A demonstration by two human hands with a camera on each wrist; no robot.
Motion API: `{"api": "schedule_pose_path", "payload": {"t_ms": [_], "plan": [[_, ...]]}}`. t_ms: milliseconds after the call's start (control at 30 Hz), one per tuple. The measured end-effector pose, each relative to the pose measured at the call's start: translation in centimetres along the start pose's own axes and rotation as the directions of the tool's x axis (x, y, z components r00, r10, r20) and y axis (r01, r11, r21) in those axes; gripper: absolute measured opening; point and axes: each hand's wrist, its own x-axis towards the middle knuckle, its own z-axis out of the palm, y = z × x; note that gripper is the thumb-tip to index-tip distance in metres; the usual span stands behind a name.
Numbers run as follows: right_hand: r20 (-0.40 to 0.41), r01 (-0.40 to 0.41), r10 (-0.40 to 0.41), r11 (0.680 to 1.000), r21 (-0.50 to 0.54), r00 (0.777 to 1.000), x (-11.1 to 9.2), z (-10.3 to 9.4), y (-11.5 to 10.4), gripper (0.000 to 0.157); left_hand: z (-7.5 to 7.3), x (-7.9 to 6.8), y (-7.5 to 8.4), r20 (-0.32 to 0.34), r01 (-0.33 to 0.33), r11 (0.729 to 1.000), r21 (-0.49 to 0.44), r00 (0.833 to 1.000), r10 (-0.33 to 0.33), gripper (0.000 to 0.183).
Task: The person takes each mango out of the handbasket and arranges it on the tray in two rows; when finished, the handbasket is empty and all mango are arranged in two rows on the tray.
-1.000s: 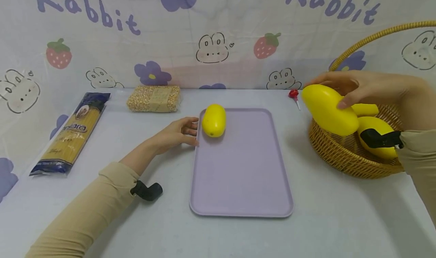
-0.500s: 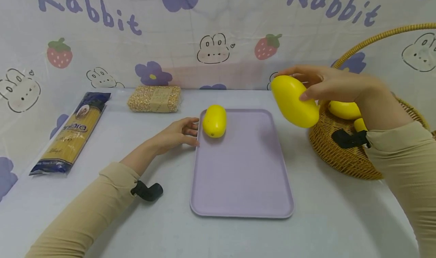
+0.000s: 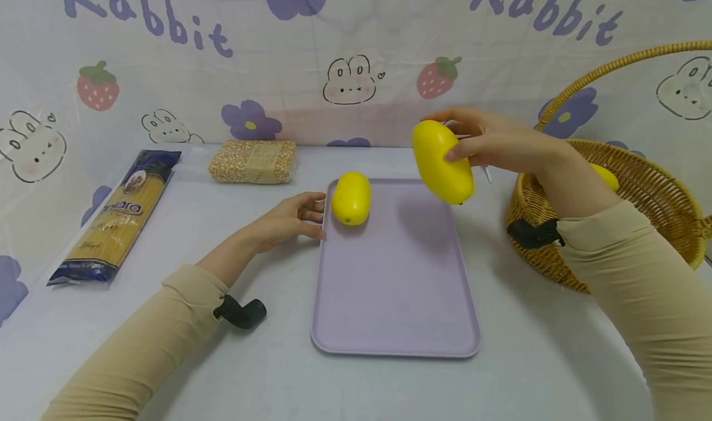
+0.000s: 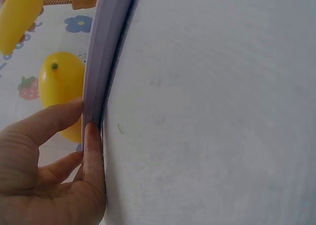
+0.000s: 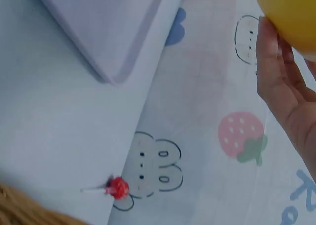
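Observation:
My right hand grips a yellow mango, thumb on the near side, and carries it over the far right corner of the lilac tray. In the right wrist view, fingertips lie against the mango's underside. A second yellow mango lies in the tray's far left corner. At the tray's left rim rests my left hand, its fingers loosely bent. The left wrist view shows thumb and fingertips touching the rim, with the mango on the tray just beyond.
On the right stands a wicker basket with a tall handle; yellow fruit shows inside, partly behind my right arm. Near it lies a red lollipop. At left are a spaghetti pack and a bag of corn kernels.
My right hand has brought the mango left from above the basket to over the tray's far right corner. The left hand and the mango on the tray have stayed put.

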Motion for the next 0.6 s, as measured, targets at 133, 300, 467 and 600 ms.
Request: {"api": "schedule_pose_path", "payload": {"t_ms": [133,300,467,600], "plan": [[-0.030,-0.046,0.046,0.999,0.016,0.998,0.9,0.7,-0.2,0.061,0.0,0.0,0.0,0.001,-0.001,1.000,-0.001,1.000,0.001,0.085],[-0.048,-0.086,0.088,0.996,0.035,0.995,1.9,1.5,-0.2,0.063,0.0,0.0,0.1,0.001,0.000,1.000,0.007,1.000,0.000,0.085],[-0.055,-0.074,0.079,0.993,0.096,0.995,2.8,2.4,0.1,0.062,0.0,-0.1,0.2,0.002,0.004,1.000,0.015,1.000,-0.004,0.086],[-0.067,-0.093,0.101,0.989,0.114,0.993,3.5,3.1,0.4,0.062,0.1,-0.1,0.2,0.002,0.006,1.000,0.015,1.000,-0.006,0.086]]}}
